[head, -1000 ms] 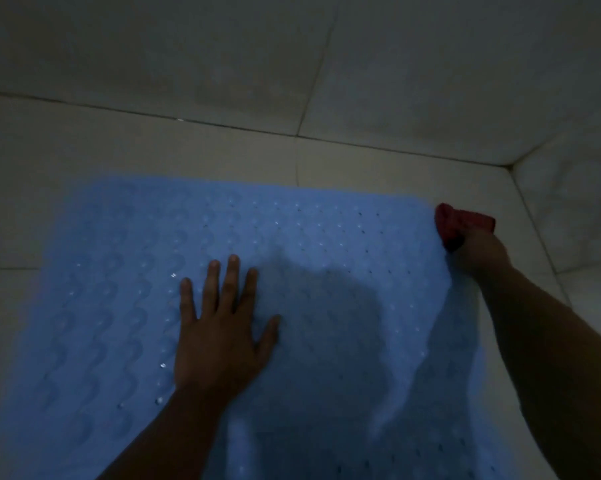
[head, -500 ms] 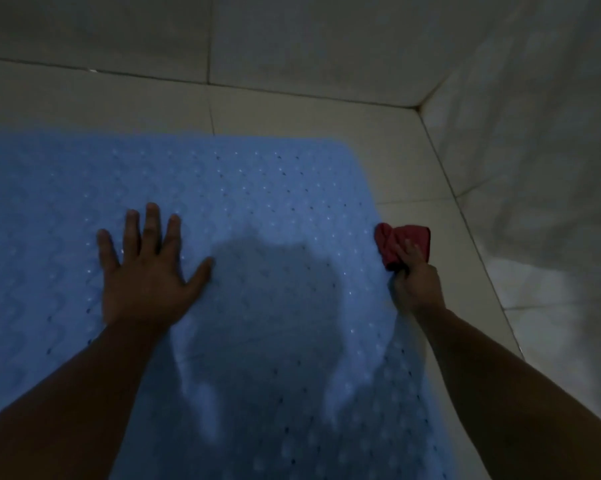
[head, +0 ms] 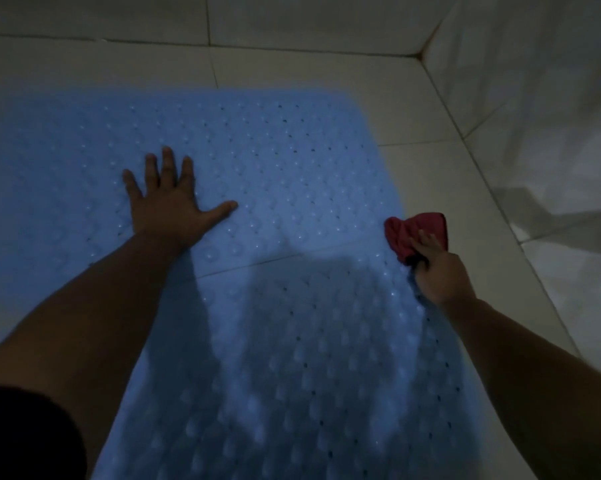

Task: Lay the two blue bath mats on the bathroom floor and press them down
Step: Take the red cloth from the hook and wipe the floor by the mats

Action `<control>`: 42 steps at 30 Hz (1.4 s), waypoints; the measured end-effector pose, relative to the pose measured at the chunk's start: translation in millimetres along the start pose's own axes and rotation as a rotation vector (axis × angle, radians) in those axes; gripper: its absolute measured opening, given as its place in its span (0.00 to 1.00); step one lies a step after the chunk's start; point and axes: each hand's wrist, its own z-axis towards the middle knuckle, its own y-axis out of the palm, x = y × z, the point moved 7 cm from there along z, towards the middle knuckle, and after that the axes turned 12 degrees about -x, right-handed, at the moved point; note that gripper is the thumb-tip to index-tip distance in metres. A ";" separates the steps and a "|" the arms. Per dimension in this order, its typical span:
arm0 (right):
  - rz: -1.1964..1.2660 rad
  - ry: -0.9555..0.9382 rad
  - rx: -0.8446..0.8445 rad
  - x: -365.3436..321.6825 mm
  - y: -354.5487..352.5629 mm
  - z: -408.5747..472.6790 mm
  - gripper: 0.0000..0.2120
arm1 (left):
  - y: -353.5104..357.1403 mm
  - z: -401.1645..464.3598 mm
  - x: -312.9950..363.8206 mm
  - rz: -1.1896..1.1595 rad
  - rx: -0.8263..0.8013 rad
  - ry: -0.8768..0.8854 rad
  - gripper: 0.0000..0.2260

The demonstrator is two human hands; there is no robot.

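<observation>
Head view: mat (head: 292, 161) is pressed flat by spread left hand (head: 171, 206); right hand (head: 437, 271), fingers gripping red cloth (head: 413, 233), is needed next at the edge.

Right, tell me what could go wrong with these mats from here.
The seam where the two mats meet looks slightly raised; unpressed, it could catch a foot. The right hand grips a red cloth at the mat's edge, so it presses poorly there. Only the left hand lies flat, leaving most of the mats unpressed.
</observation>
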 end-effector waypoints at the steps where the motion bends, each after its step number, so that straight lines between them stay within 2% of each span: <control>1: 0.006 0.028 -0.008 6.3 1.9 -1.6 0.28 | -0.1 1.0 -1.7 0.010 -0.029 -0.004 0.55; 3: -0.004 0.068 -0.035 16.8 4.9 -11.2 0.26 | -0.9 1.6 -0.4 0.036 -0.097 -0.035 0.53; 5: -0.006 0.101 -0.064 26.2 9.6 -26.2 0.25 | -1.7 -6.9 12.4 0.105 -0.126 -0.026 0.46; 7: 0.014 0.147 -0.106 36.6 11.8 -51.4 0.25 | 0.7 -33.0 39.8 0.157 -0.046 0.079 0.37; 9: 0.043 0.201 -0.135 47.6 14.5 -76.8 0.26 | 11.5 -74.2 66.0 0.100 0.069 0.232 0.33; 11: 0.044 0.267 -0.147 64.7 18.2 -115.8 0.27 | 33.7 -131.7 100.5 0.062 0.126 0.411 0.33; 13: 0.064 0.306 -0.171 77.9 29.9 -165.3 0.28 | 63.8 -187.8 129.1 0.080 0.074 0.499 0.33; 18: 0.169 0.478 -0.166 108.2 68.1 -299.2 0.30 | 114.1 -269.7 142.5 0.160 -0.065 0.481 0.35; 22: 0.184 0.545 -0.055 90.1 96.6 -359.1 0.30 | 124.2 -269.0 144.1 0.169 -0.071 0.473 0.35; 24: 0.146 0.543 -0.103 69.1 120.7 -378.8 0.31 | 125.8 -265.1 145.9 0.148 -0.097 0.464 0.36; 28: 0.068 0.394 -0.261 0.4 166.0 -420.3 0.31 | 117.9 -272.4 127.2 0.029 -0.162 0.441 0.35; 32: -0.006 0.166 -0.306 -64.2 189.3 -445.7 0.33 | 108.2 -331.8 59.0 -0.106 -0.038 0.190 0.27; 34: -0.041 0.060 -0.319 -93.0 196.2 -451.9 0.33 | 107.9 -366.7 24.0 -0.153 0.009 0.070 0.26; 37: -0.069 -0.105 -0.399 -137.1 210.2 -459.2 0.34 | 115.1 -407.5 -22.2 -0.219 -0.010 -0.146 0.27; 42: -0.132 -0.315 -0.457 -194.8 228.7 -470.9 0.34 | 114.3 -427.5 -46.7 -0.342 -0.045 -0.217 0.28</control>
